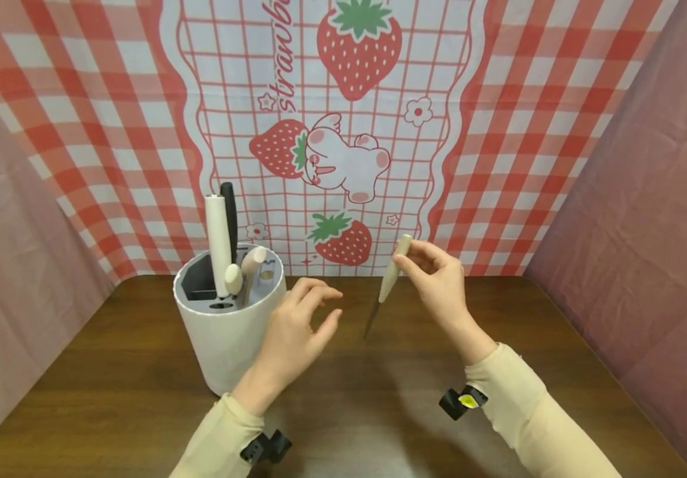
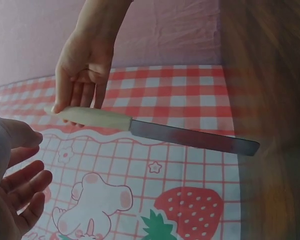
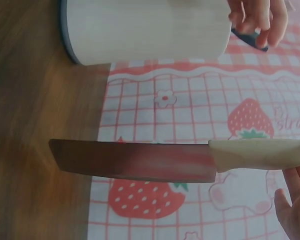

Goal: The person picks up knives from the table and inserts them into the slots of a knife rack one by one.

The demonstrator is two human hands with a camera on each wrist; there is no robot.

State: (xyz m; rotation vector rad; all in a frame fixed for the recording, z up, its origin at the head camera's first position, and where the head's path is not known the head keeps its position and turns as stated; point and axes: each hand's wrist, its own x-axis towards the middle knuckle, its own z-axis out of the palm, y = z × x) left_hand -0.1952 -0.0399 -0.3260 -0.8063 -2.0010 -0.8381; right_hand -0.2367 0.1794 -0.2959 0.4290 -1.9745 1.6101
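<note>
My right hand (image 1: 443, 285) pinches a kitchen knife (image 1: 388, 283) by its cream handle, between thumb and fingers. Its blade points down and slightly left, the tip a little above the table or close to it; I cannot tell if they touch. In the right wrist view the broad, blunt-ended blade (image 3: 135, 161) shows its full length. My left hand (image 1: 303, 324) holds nothing, its fingers loosely bent and apart from the knife. Just left of that hand stands a white round knife holder (image 1: 218, 345), partly covered by it.
In the holder stand a white-handled tool (image 1: 218, 245), a black handle (image 1: 229, 219) and two shorter pale handles, one a pinkish handle (image 1: 253, 259). A brown wooden table (image 1: 343, 411) lies beneath. Behind hangs a checked strawberry cloth (image 1: 516, 133), with pink cloth (image 1: 636, 252) at both sides.
</note>
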